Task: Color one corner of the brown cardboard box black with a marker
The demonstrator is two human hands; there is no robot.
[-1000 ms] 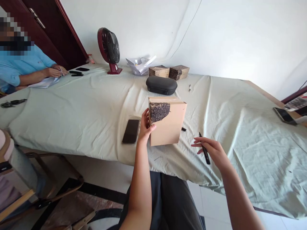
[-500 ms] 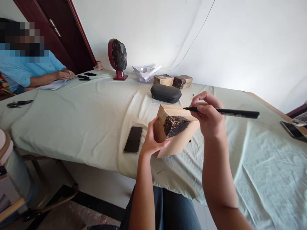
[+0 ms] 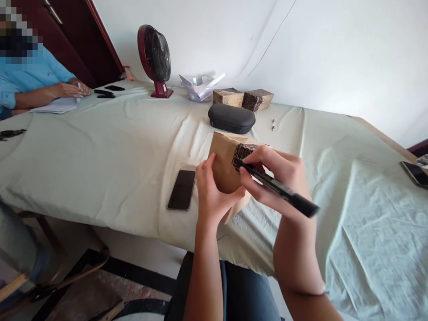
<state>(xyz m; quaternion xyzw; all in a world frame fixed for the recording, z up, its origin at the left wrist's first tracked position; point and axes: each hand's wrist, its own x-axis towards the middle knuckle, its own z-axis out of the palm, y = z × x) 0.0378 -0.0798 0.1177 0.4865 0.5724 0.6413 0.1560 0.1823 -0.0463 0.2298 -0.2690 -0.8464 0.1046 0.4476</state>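
My left hand grips a tan cardboard box from its left side and holds it tilted over the table's near edge. The box has a dark scribbled patch at its upper corner. My right hand is closed on a black marker, whose tip touches that dark patch. A black phone lies face up on the cloth just left of my left hand.
A pale green cloth covers the table. Behind the box lie a black oval case, two patterned boxes, crumpled white paper and a red fan. A person in a blue shirt sits far left. Another phone lies at the right.
My right hand rose from the table with the marker, swung over the box and brought its tip down onto the dark patch. My left hand tilted the box.
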